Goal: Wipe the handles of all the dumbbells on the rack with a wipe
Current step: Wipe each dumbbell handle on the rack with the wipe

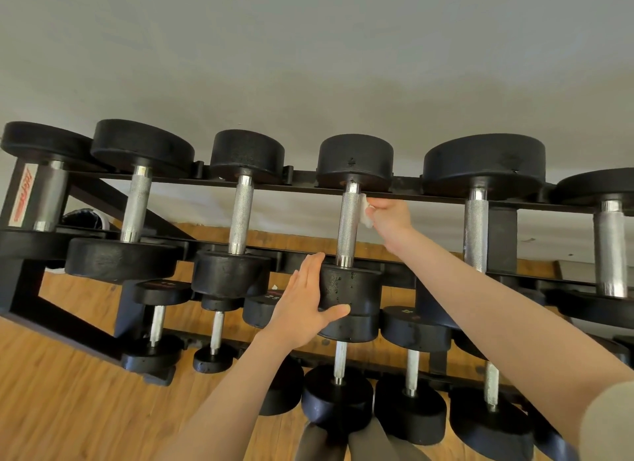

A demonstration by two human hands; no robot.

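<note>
On the rack's (404,195) top rail, the right hand (389,217) pinched a white wipe (364,210) against the upper handle of the fourth dumbbell (347,225), while the left hand (307,304), fingers straight, pressed that dumbbell's near head, seemingly to stop it rolling.

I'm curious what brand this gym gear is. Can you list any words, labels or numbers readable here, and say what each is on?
Red lettering on a white label on the rack post, far left: too blurred and slanted to read.
"25", faint, on the end of a lower-tier dumbbell beside the left hand: uncertain.
Faint marks on two other lower dumbbell ends: unreadable.
</note>
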